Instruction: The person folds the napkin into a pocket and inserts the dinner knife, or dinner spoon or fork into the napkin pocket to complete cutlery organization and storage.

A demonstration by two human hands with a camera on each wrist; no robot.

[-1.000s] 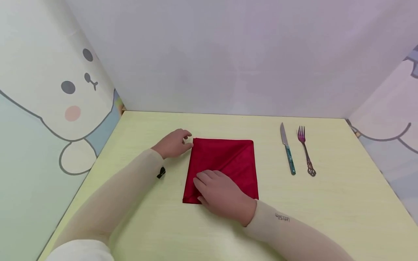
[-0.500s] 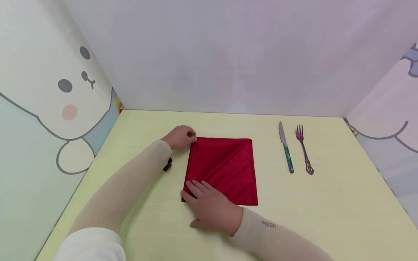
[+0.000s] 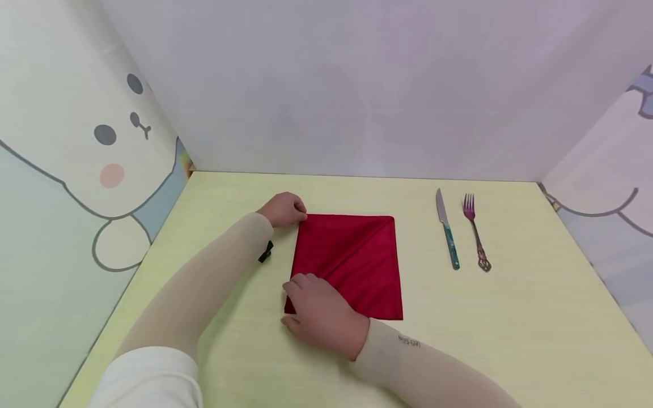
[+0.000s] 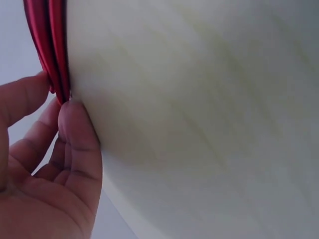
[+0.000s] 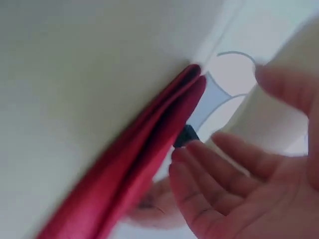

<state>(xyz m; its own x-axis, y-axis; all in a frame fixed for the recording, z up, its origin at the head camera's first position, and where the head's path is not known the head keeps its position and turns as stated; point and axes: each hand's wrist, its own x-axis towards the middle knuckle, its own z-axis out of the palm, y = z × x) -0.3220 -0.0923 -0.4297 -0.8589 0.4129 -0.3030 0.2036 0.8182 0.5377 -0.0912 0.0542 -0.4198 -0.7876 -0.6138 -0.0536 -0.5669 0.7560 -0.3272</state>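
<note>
A red satin-like cloth (image 3: 357,260), folded into a layered square with a diagonal crease, lies on the table. At its far left corner my left hand (image 3: 283,209) pinches the layers between thumb and fingers; the left wrist view shows the corner (image 4: 59,79) at the fingertips. Over the near left corner is my right hand (image 3: 323,314), thumb apart from its slightly bent fingers. The right wrist view shows those fingers (image 5: 199,184) beside the cloth's folded edge (image 5: 144,149) with nothing between them and the thumb. The right hand hides part of the near edge.
To the right on the pale yellow table (image 3: 535,317) lie a knife (image 3: 448,232) with a teal handle and an ornate fork (image 3: 476,232). A small black piece (image 3: 266,251) shows beside the left sleeve. A white curtain (image 3: 326,90) stands behind the table.
My left hand has moved right and away onto the far left corner and taken hold of it. My right hand has slid left and nearer, its fingers spreading, then bending a little.
</note>
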